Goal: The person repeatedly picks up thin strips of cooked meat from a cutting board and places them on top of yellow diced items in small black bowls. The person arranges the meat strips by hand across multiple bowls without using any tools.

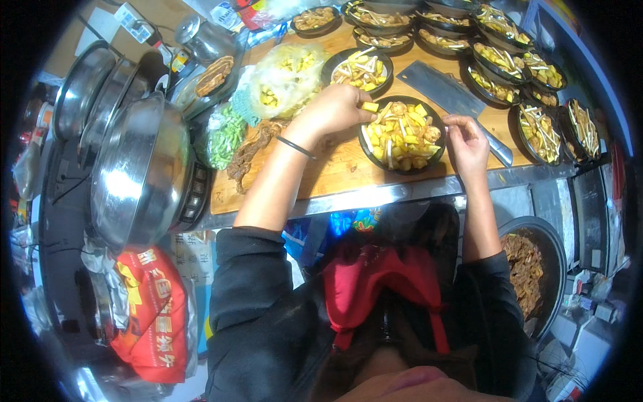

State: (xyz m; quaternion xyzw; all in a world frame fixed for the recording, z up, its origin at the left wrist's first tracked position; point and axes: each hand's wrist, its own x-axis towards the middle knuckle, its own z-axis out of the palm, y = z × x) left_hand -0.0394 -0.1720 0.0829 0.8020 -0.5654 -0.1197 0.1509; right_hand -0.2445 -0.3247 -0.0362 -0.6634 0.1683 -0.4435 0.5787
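Note:
A black bowl (369, 159) filled with yellow chunks, pale strips and brown pieces sits near the front of the wooden board. My left hand (333, 110) reaches over its left rim, thumb and fingers pinched on a yellow chunk (369, 106) that looks like potato. At the right rim, my right hand (467, 142) has its fingertips closed against the bowl's edge. Just behind stands another black bowl (326, 75) with similar food. A wide-bladed cleaver (442, 88) lies to the right, its handle pointing toward me. Left of that rear bowl is a plastic bag (305, 67) of yellow chunks.
Several filled black bowls (496, 87) crowd the far right, some stacked. Cooked meat (249, 155) and a bag of chopped greens (226, 137) lie left on the board (321, 187). A large steel basin (137, 167) stands beyond. Below right is a tub (550, 234) of brown food.

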